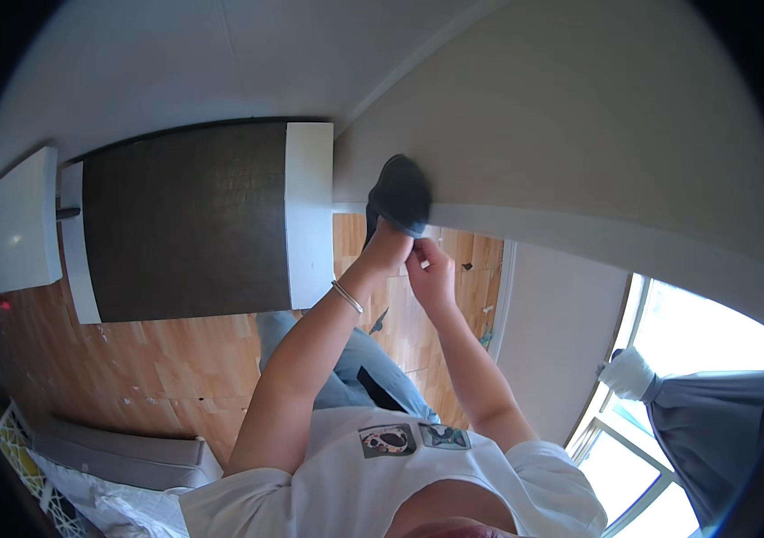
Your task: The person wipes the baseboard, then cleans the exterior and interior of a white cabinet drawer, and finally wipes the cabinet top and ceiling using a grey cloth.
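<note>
A black, rounded item (400,191), with a paler rim and slightly blurred, is held up in front of the wall; whether it is a shoe or a cap I cannot tell. My left hand (392,247), with a bracelet (347,296) on its wrist, grips it from below, the fingers mostly hidden behind it. Just to the right, my right hand (433,270) has its thumb and forefinger pinched at the item's lower rim, the other fingers curled. Below my arms are my white T-shirt and light blue jeans.
A dark-topped piece of furniture (186,225) with white edges stands left of my hands, beside a white unit (15,232). Small scraps lie on the wood-look floor (146,376). A grey curtain (711,410) hangs at the right window. A white lattice crate (18,447) sits lower left.
</note>
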Tool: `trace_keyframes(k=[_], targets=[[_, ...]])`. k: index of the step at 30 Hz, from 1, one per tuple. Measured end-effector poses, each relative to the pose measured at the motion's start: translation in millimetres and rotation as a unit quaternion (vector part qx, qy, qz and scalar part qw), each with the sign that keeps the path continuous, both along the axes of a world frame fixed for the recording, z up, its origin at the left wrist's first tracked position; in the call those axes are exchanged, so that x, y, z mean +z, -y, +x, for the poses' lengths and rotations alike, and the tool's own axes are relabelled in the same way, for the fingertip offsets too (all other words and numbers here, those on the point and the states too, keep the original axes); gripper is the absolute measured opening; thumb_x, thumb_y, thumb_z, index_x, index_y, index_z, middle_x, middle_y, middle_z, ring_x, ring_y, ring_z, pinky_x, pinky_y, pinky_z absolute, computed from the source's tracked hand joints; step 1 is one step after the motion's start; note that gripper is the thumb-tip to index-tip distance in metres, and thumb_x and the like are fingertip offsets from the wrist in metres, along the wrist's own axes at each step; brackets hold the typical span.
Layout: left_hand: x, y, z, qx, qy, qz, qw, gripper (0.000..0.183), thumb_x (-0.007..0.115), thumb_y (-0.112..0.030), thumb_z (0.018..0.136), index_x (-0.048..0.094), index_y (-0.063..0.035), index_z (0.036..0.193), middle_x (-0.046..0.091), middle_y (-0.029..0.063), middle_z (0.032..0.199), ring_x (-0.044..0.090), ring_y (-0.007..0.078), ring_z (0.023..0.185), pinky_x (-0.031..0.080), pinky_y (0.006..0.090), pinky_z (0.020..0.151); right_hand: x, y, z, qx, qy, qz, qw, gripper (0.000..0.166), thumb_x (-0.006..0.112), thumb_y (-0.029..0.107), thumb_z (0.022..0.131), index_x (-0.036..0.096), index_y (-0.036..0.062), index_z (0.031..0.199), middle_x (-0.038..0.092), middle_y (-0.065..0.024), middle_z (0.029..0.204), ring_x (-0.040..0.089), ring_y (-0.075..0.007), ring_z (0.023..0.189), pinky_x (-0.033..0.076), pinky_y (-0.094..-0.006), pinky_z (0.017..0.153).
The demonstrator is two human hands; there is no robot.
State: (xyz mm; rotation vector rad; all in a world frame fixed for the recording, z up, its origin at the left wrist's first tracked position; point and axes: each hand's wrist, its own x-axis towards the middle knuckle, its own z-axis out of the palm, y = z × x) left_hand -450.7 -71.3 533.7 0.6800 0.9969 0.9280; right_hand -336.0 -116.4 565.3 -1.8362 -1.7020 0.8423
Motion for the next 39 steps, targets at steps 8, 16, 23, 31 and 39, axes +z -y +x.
trace_keyframes(k=[8, 16, 23, 31, 39], targets=[[-198, -20, -2, 0.084, -0.027, -0.08, 0.993, 0.063, 0.042, -0.043, 0.101, 0.038, 0.0053, 0.142, 0.048, 0.0219, 0.14, 0.043, 0.0278, 0.132, 0.032, 0.032, 0.109, -120, 1, -1, -0.035, -0.115, -0.223, 0.967, 0.012, 0.061, 0.01, 0.094, 0.059, 0.0002, 0.087, 0.065, -0.0052, 0.071, 0.062, -0.0101, 0.065, 0.051, -0.0252, 0.06], [-98, -38, 9, 0.08, -0.026, 0.012, 0.996, 0.061, 0.04, -0.04, 0.102, 0.036, 0.0052, 0.143, 0.043, 0.0226, 0.145, 0.038, 0.029, 0.137, 0.028, 0.0324, 0.112, -42, 9, 6, -0.035, -0.1, -0.11, 0.988, 0.01, 0.059, 0.008, 0.095, 0.057, -0.0006, 0.091, 0.066, -0.0062, 0.074, 0.065, -0.0112, 0.069, 0.052, -0.0263, 0.066], [35, -49, 4, 0.028, -0.087, 0.236, 0.967, 0.053, 0.037, -0.029, 0.105, 0.032, 0.0045, 0.146, 0.033, 0.0211, 0.153, 0.028, 0.0298, 0.143, 0.021, 0.034, 0.117, 41, 11, 12, -0.069, -0.206, 0.061, 0.974, 0.004, 0.057, 0.002, 0.095, 0.058, -0.001, 0.097, 0.069, -0.0089, 0.082, 0.065, -0.0132, 0.077, 0.052, -0.0275, 0.072], [242, -27, -14, -0.109, -0.067, 0.311, 0.942, 0.021, 0.05, -0.014, 0.097, 0.062, -0.0009, 0.109, 0.067, 0.0126, 0.105, 0.063, 0.0256, 0.093, 0.05, 0.0357, 0.082, 170, 6, 17, -0.099, -0.285, 0.253, 0.919, 0.017, 0.048, -0.003, 0.098, 0.056, -0.0006, 0.113, 0.063, -0.0041, 0.094, 0.057, -0.0048, 0.081, 0.044, -0.0186, 0.068], [171, -10, 21, 0.138, -0.289, 0.498, 0.806, 0.014, 0.062, -0.011, 0.084, 0.068, -0.007, 0.096, 0.069, 0.0163, 0.094, 0.066, 0.0369, 0.092, 0.051, 0.0434, 0.08, 133, -6, 25, -0.132, -0.306, 0.203, 0.921, 0.006, 0.055, 0.0, 0.094, 0.06, -0.0002, 0.099, 0.062, -0.0023, 0.073, 0.056, -0.0069, 0.067, 0.046, -0.0233, 0.061]])
